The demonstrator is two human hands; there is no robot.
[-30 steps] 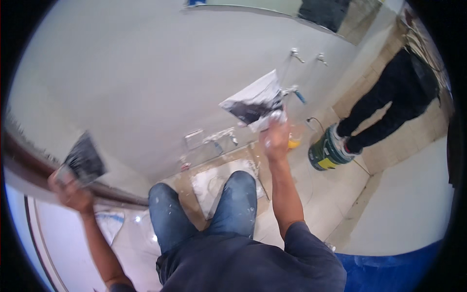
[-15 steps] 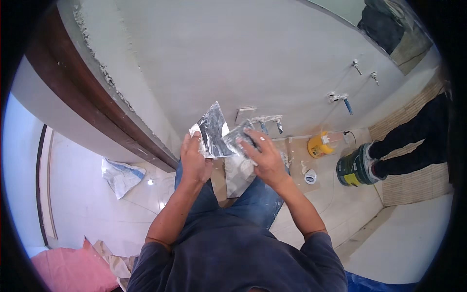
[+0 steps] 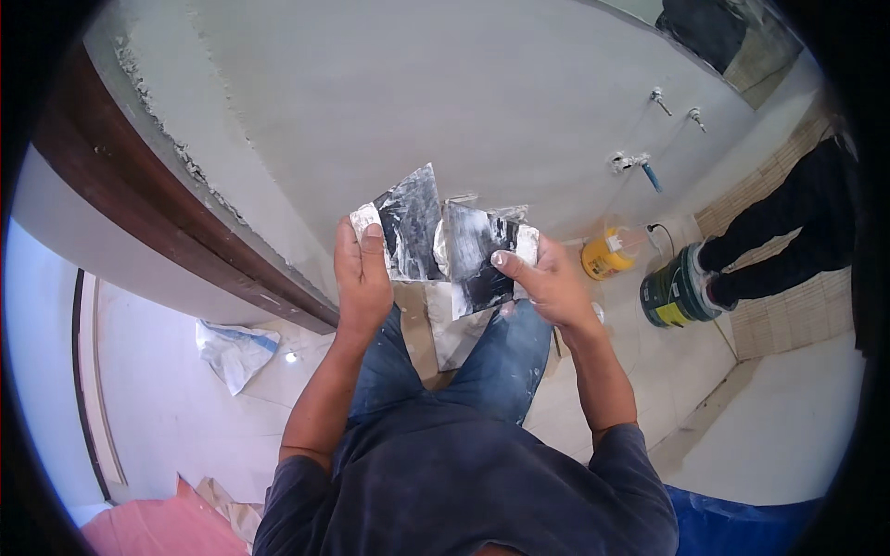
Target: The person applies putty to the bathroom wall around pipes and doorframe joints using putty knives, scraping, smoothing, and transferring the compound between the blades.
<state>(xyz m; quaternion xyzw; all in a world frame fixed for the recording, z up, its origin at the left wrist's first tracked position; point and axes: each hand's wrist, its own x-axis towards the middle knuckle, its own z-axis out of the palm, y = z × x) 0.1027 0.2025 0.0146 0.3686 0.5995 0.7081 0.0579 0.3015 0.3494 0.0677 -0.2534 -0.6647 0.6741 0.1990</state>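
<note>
My left hand [image 3: 364, 283] is closed on the putty-crusted edge of a broad, flat putty scraper [image 3: 408, 222], its dark blade smeared white. In my right hand [image 3: 553, 278] is a second putty scraper [image 3: 477, 255], gripped by its whitened edge with the thumb along the blade. The two blades meet or nearly meet in front of me, with a lump of white putty [image 3: 440, 248] between them. Whether the blades touch cannot be told. Both are held above my knees, before the grey wall [image 3: 417, 102].
Pipe stubs [image 3: 640, 165] stick out of the wall at right. A yellow container [image 3: 607, 255] and a dark green bucket [image 3: 672, 289] stand on the floor; another person's legs [image 3: 769, 227] are at the bucket. A brown door frame [image 3: 167, 204] borders the left, near a white sack [image 3: 236, 352].
My right hand has turned its scraper so that the blade faces me beside the left one. The left scraper has risen slightly. The view has shifted a little.
</note>
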